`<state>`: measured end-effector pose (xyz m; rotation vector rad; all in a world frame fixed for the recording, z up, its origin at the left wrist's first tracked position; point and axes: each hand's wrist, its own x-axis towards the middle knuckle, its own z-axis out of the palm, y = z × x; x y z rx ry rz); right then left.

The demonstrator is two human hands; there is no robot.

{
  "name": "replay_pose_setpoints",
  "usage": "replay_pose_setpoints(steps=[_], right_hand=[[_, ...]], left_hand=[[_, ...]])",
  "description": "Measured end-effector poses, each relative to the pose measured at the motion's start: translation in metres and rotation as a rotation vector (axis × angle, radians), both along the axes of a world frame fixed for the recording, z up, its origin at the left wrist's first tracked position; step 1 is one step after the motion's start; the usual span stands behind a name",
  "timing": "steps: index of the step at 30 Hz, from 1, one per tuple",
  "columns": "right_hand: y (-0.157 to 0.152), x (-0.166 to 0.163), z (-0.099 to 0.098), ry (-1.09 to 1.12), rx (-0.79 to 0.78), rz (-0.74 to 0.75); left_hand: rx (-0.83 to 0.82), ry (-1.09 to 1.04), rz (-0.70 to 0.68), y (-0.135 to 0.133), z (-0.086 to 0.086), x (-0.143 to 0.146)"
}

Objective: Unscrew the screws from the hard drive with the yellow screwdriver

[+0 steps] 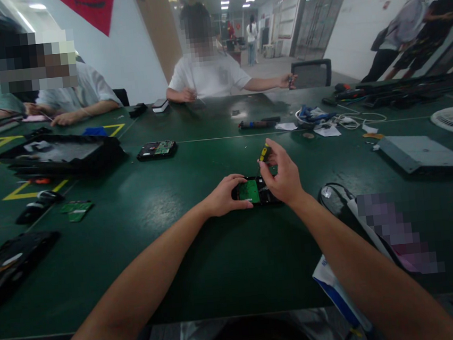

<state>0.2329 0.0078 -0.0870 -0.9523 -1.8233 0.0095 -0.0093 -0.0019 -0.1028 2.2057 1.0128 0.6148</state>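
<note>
A small black device with a green circuit board in its opened casing lies on the green table in front of me. My left hand is closed around the left end of the casing, thumb on the near side and fingers on the far side. Over the right part of the device, my right hand grips a screwdriver with a yellow and black handle. The handle leans above the casing, and its tip is too hard to make out. My right hand covers the device's right end.
Left on the table are a large black plastic housing, loose green boards and a black panel. Another opened device lies farther back. To the right are a grey metal box and cables. People sit opposite.
</note>
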Motion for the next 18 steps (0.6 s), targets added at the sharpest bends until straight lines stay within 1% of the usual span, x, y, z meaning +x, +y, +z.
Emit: replay_pose_setpoints(steps=[4, 10, 18], right_hand=[[-0.0009, -0.0004, 0.0008, -0.011, 0.026, -0.047], [-0.0009, -0.0011, 0.0003, -0.031, 0.009, -0.008], [0.0006, -0.0001, -0.0007, -0.003, 0.019, -0.032]], left_hand=[[0.015, -0.009, -0.006, 0.0003, -0.0009, 0.0002], [0.014, -0.008, 0.001, 0.0006, -0.0024, -0.0002], [0.030, -0.014, -0.002, 0.0018, -0.0046, -0.0004]])
